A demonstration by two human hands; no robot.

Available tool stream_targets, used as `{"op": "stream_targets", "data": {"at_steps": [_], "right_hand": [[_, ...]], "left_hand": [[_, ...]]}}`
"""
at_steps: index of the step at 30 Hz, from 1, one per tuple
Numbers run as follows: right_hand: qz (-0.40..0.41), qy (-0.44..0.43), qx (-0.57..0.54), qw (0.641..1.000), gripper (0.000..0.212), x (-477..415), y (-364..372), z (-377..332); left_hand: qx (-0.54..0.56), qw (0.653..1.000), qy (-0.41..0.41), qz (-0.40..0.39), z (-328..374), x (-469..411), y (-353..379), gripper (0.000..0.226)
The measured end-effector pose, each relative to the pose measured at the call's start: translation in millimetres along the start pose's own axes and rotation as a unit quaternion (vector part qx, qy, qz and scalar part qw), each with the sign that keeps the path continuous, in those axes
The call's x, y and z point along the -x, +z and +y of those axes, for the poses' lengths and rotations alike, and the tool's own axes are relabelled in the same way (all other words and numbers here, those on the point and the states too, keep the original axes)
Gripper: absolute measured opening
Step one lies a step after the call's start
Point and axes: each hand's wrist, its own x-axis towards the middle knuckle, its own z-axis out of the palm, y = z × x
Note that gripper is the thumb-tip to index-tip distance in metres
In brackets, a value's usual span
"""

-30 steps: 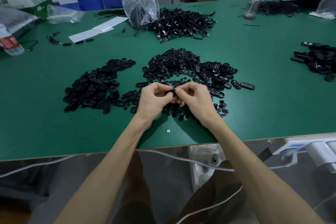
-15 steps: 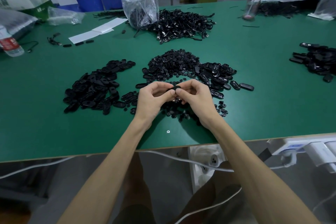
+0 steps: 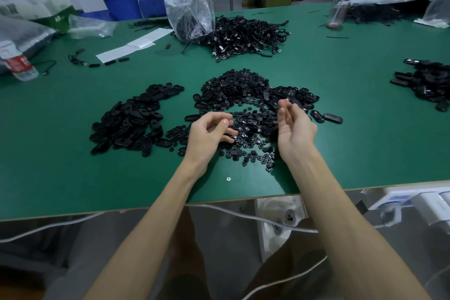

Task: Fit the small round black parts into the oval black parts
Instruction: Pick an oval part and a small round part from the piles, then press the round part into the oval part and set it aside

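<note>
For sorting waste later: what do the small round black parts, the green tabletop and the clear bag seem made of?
Small round black parts: probably moulded plastic or rubber, matte with dull glints. Green tabletop: smooth matte mat or laminate, soft even sheen; unsure which. Clear bag: thin plastic film, crinkled and glossy.

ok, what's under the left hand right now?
Under the left hand, small round black parts lie scattered on the green table around its fingertips. An oval black part lies just beyond them. Whatever is directly beneath the palm is covered.
</note>
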Motion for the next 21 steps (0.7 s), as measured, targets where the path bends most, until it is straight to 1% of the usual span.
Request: {"op": "stream_targets", "data": {"at_steps": [3, 6, 12, 14, 16, 17, 18, 19, 21], "right_hand": [[0.001, -0.007, -0.009, 1.0, 0.041, -1.8, -0.3, -0.9], [-0.017, -0.029, 0.036, 0.999, 0.047, -2.2, -2.5, 3.4], [-0.067, -0.06, 0.133, 0.987, 0.04, 0.5, 4.9, 9.6], [-0.084, -0.055, 0.154, 0.983, 0.033, 1.5, 9.2, 11.2], [-0.095, -0.044, 0.177, 0.979, 0.027, 1.6, 13.8, 10.8], [-0.098, -0.041, 0.191, 0.976, 0.026, 1.1, 15.2, 10.0], [-0.099, -0.042, 0.206, 0.973, 0.025, 0.5, 15.8, 9.4], [-0.099, -0.046, 0.224, 0.968, 0.024, -0.3, 15.7, 8.6], [-0.105, -0.053, 0.266, 0.957, 0.024, -0.7, 12.8, 8.3]], "left_hand": [[-0.011, 1.0, 0.0, 0.002, 0.8, 0.7, 0.2, 0.014], [-0.035, 0.999, 0.016, 0.006, 1.3, 1.9, 1.2, 0.015], [-0.122, 0.989, 0.08, 0.038, 8.5, 4.9, 5.2, 0.019], [-0.147, 0.985, 0.079, 0.053, 13.7, 3.3, 3.5, 0.019], [-0.186, 0.978, 0.062, 0.074, 19.9, -3.0, -4.1, 0.02], [-0.227, 0.969, 0.052, 0.084, 22.3, -7.7, -11.2, 0.021], [-0.285, 0.953, 0.04, 0.092, 24.2, -12.6, -20.1, 0.022], [-0.356, 0.928, 0.027, 0.104, 25.4, -17.5, -30.5, 0.023], [-0.488, 0.861, 0.001, 0.142, 26.3, -24.6, -54.3, 0.024]]}}
